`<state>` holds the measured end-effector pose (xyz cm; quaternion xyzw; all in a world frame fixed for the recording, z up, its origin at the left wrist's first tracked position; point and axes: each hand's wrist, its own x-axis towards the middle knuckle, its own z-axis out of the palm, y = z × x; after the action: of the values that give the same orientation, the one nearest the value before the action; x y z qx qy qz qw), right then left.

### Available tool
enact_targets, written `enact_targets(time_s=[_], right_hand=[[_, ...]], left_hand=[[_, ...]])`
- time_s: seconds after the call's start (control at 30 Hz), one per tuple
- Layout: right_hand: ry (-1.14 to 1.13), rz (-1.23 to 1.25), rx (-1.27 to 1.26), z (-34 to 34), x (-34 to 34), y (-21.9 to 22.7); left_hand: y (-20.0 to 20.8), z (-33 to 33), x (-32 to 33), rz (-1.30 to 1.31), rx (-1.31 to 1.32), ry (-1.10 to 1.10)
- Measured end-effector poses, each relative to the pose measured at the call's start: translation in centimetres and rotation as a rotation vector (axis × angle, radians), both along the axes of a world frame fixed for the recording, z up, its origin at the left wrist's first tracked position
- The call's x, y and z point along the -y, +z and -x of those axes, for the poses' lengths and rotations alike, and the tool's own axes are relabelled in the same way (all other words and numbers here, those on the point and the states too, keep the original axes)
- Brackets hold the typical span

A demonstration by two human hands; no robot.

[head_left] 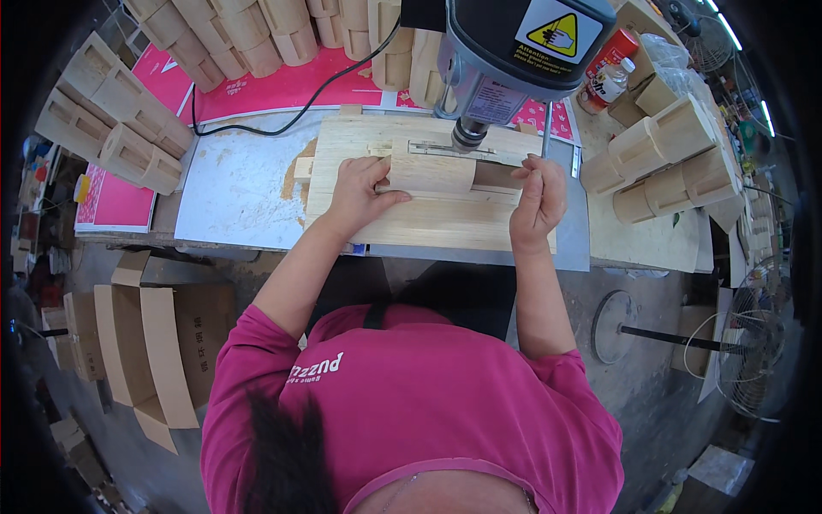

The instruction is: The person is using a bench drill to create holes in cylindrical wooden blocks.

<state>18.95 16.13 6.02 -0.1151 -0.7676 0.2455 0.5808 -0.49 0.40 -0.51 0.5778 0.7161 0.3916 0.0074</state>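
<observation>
A pale wooden cylinder (pixel 438 172) lies sideways in a slot of a flat wooden jig (pixel 428 224). My left hand (pixel 360 195) is closed round its left end, fingers at the far side and thumb along the near side. My right hand (pixel 539 199) is at the jig's right end, its fingers curled in a pinch; what they hold, if anything, is hidden. Close by that hand rises a thin metal rod (pixel 549 128). Above the cylinder's far side is the chuck (pixel 469 134) of a drill press (pixel 505 60); any bit in it is hard to make out.
Stacks of wooden cylinders stand at the back (pixel 257 38), at the left (pixel 120 120) and at the right (pixel 676 163). A black cable (pixel 317 94) crosses the bench. Sawdust lies left of the jig. A plastic bottle (pixel 606 86) stands back right; an open cardboard box (pixel 158 343) is on the floor.
</observation>
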Motion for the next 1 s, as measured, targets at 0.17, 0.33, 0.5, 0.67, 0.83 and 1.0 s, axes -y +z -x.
enact_targets(time_s=[0.17,0.33,0.5,0.67,0.83,1.0], right_hand=[[-0.009,-0.030,0.040,-0.5,-0.3,1.1],[-0.096,-0.051,0.073,-0.7,-1.2,11.5],[-0.249,-0.076,0.272,4.7,-7.7,17.4],[-0.290,-0.014,0.289,5.2,-8.2,17.2],[-0.147,-0.158,0.117,1.7,-2.9,15.2],[-0.076,0.063,0.138,-1.9,1.4,8.1]], left_hand=[[0.3,-0.3,0.4,-0.016,-0.014,0.030],[0.2,-0.5,0.1,0.032,-0.090,0.068],[0.3,-2.7,-2.4,-0.044,-0.072,0.046],[0.5,-3.3,-2.5,0.038,-0.026,0.061],[0.1,-3.0,-1.9,-0.013,-0.066,0.075],[0.6,-3.2,-2.4,0.006,-0.037,0.060]])
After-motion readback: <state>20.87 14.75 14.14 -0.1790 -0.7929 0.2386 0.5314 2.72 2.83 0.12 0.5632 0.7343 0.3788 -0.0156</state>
